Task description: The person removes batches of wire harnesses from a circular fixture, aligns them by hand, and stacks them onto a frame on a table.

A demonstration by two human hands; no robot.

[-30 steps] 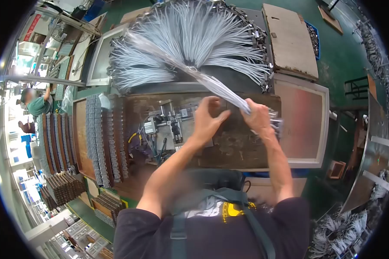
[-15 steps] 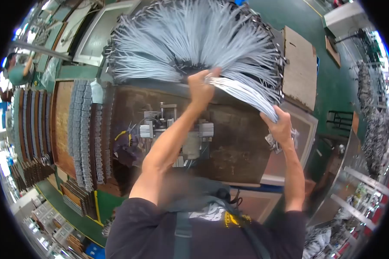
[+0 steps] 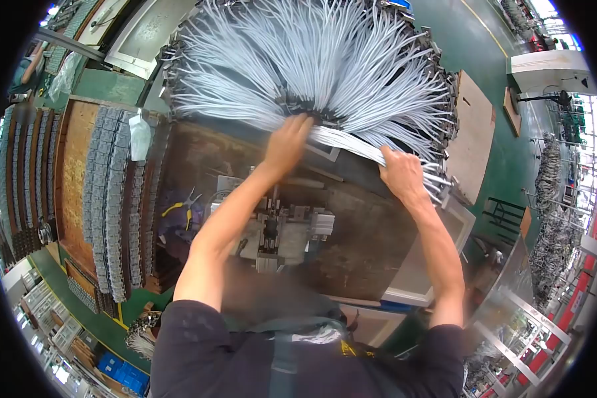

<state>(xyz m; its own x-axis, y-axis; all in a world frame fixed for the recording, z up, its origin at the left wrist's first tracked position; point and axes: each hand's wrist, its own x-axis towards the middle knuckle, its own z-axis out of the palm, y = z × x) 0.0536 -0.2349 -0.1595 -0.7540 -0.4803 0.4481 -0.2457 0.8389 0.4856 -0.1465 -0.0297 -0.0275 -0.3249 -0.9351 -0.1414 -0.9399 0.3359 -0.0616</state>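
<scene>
A bundle of white cables lies along the near edge of a wide fan of similar pale cables, whose ends carry dark connectors around the outer rim. At the bundle's inner end, my left hand is closed on it, slightly blurred, near the fan's dark centre. My right hand grips the same bundle farther out, with the cable ends spreading past it on the right. Below my hands, a metal fixture sits on the brown worktable.
Yellow-handled pliers lie left of the fixture. Rows of grey parts stand on the left, with a pale bag on them. A board is at the right of the fan. Another person's arm shows far left.
The raised, arched bundle has come down against the fan's near edge. My right hand has moved left and slightly up along it; my left hand has shifted a little left.
</scene>
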